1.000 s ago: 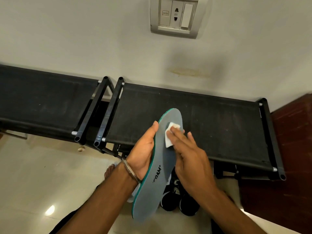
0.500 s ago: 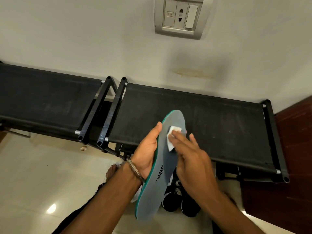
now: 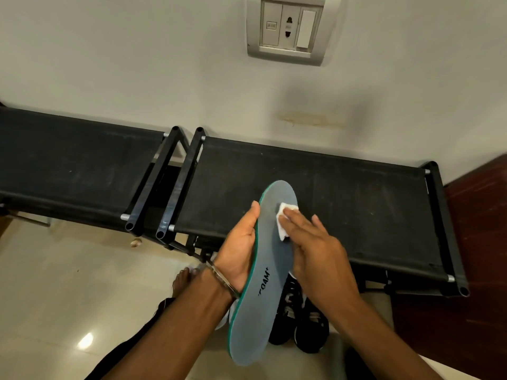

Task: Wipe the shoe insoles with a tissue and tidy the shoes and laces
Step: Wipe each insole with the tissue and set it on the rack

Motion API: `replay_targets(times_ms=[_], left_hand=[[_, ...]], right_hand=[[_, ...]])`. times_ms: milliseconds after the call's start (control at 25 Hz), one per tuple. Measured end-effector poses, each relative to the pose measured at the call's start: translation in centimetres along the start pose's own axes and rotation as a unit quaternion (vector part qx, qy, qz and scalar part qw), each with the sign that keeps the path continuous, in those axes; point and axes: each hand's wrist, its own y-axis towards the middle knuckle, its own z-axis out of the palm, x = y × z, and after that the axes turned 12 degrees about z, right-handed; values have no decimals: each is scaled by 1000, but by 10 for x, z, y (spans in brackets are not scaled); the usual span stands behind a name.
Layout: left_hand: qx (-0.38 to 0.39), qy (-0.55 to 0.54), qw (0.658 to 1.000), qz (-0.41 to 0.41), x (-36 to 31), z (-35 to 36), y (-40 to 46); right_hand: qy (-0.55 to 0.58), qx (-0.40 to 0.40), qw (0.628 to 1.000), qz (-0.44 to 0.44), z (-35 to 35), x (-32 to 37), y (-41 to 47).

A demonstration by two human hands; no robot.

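**Insole wipe, mid-swipe**

Insole is grey on top with a teal edge and sits up in the air in front of the person, toe end pointing away over the black bench, heel end toward the camera. Left hand cradles it along the left edge, palm up, thumb lying against the rim and the fingers tucked underneath, so I can't really see how tightly they curl. A metal bangle sits on that wrist.

Right hand lies flat on top, fingers straight and together, pressing a small folded white tissue onto the forefoot part of the insole. Printed lettering shows near the heel.

Down below, a pair of black shoes stands on the pale tiled floor, partly hidden behind the insole and the right arm. A second black bench stands just beside the first, both against the wall, with a switch plate higher up.
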Motion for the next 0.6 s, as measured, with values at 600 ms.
replay_targets(times_ms=[600], left_hand=[[-26,30,999,24,-10,-10,5]], right_hand=[[-22,-42,999,-24,-4,-9,0]])
